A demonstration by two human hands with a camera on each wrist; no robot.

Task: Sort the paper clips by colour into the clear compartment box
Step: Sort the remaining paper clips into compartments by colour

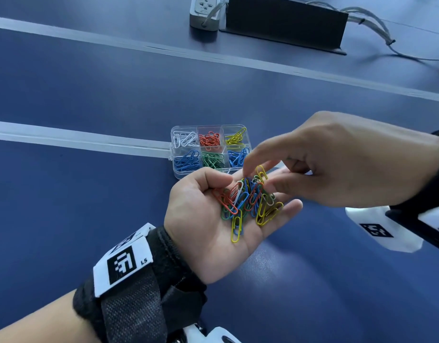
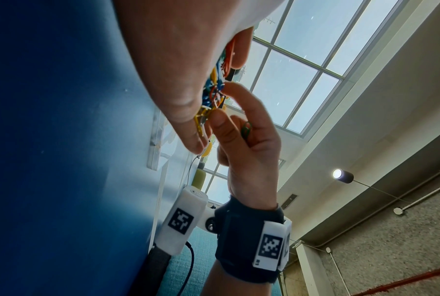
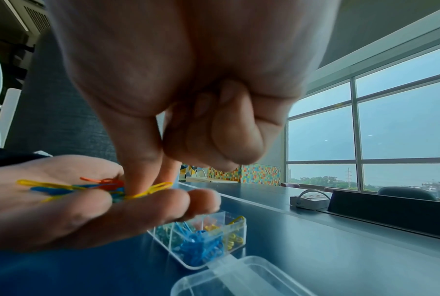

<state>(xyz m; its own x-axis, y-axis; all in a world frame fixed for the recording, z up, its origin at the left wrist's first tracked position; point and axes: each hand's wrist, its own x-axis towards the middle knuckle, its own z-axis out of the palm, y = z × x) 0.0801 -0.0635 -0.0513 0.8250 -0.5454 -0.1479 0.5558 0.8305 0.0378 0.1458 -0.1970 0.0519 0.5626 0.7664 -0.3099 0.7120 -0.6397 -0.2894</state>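
While the left hand (image 1: 213, 219) is held palm-up just in front of the clear box (image 1: 210, 150), a loose pile of mixed paper clips (image 1: 248, 201) is cupped in its palm, with the fingers relaxed and slightly curved and the thumb bent over the edge of the pile. Red, blue, green, yellow and white clips are tangled together in that pile. The right hand (image 1: 349, 162) is positioned above the pile, beside the box. Its index finger and thumb are lowered onto the clips, and a yellow clip (image 1: 261, 172) stands up between them; whether that clip is actually pinched cannot be told. In the left wrist view, a green clip (image 2: 246, 129) is seen tucked under the curled remaining fingers of the right hand.

The box rests on the blue table (image 1: 89, 194). Six compartments are visible: white, red and yellow clips in the far row; blue, green and blue in the near row. Its open lid (image 3: 239, 278) lies flat beside it. Beyond the box, a power strip (image 1: 206, 11) and a black housing (image 1: 285, 21) are set on the table.
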